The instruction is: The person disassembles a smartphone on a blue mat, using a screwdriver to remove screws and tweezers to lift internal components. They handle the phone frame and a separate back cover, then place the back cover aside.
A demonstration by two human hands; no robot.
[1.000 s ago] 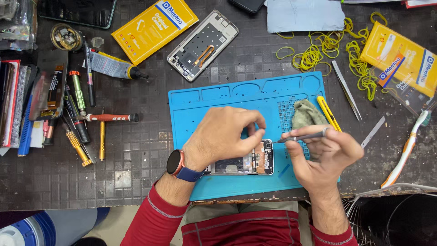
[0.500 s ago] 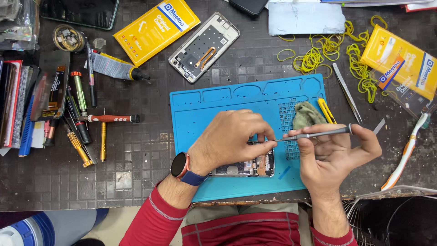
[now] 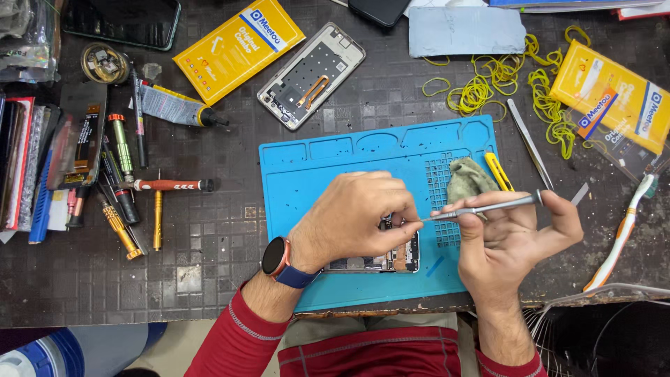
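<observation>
I see the left hand [image 3: 359,216] closed over an opened smartphone [image 3: 387,258], which lies on the blue repair mat [image 3: 314,181] near the mat's front edge. The right hand [image 3: 513,237] grips metal tweezers [image 3: 488,206], their tip meeting the left fingertips above the phone. A grey-green cloth [image 3: 466,178] sits on the mat's right part, just beside a yellow pry tool [image 3: 499,171]. A bare phone frame [image 3: 310,75] rests beyond the mat's rear edge.
</observation>
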